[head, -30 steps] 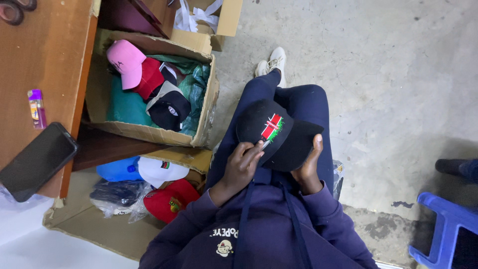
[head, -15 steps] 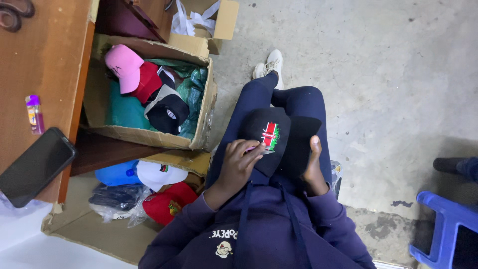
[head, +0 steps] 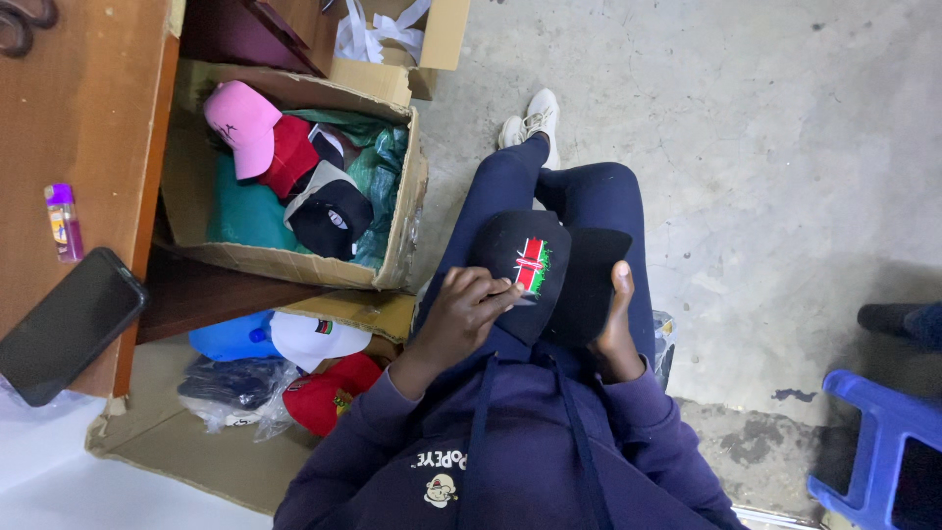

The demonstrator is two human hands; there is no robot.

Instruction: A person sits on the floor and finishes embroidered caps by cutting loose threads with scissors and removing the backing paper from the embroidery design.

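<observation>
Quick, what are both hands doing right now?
Left hand: fingers curled on the black cap, pinching near its embroidered patch.
Right hand: gripping the cap's brim from the side, thumb up.

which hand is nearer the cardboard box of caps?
Left. The left hand grips the black cap on the side facing the cardboard box; the right hand holds the cap's far side, away from the box.
</observation>
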